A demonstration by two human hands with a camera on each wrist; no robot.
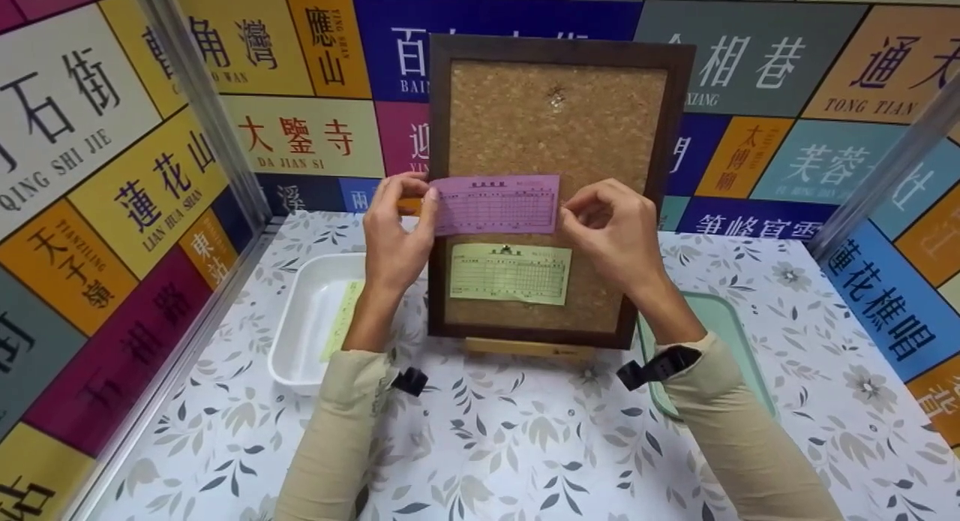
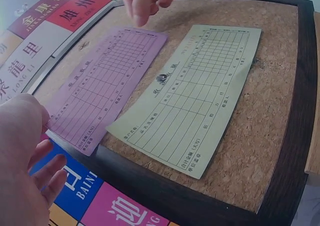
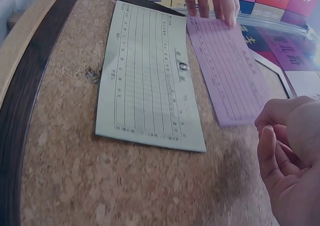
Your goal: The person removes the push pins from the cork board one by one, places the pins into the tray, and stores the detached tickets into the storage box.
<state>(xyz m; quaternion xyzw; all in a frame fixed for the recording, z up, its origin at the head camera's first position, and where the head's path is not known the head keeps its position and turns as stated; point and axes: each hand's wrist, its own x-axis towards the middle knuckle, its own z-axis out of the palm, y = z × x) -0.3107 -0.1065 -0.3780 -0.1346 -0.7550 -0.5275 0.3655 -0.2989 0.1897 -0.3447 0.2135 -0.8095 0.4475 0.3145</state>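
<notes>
A framed corkboard stands upright. My left hand pinches the left end of a pink receipt slip between thumb and fingers; the slip lies level against the cork. At its other end my right hand has thumb and index finger curled together, fingertips right at the edge in the right wrist view. Just below, a pale green receipt slip hangs on the cork, with a shiny pushpin near the middle of its top edge.
A small cluster of clear pins shows high on the cork. A wooden stand holds the board. At the left sits a white tray with a yellow-green slip; a green tray lies at the right. Sign-printed walls surround the table.
</notes>
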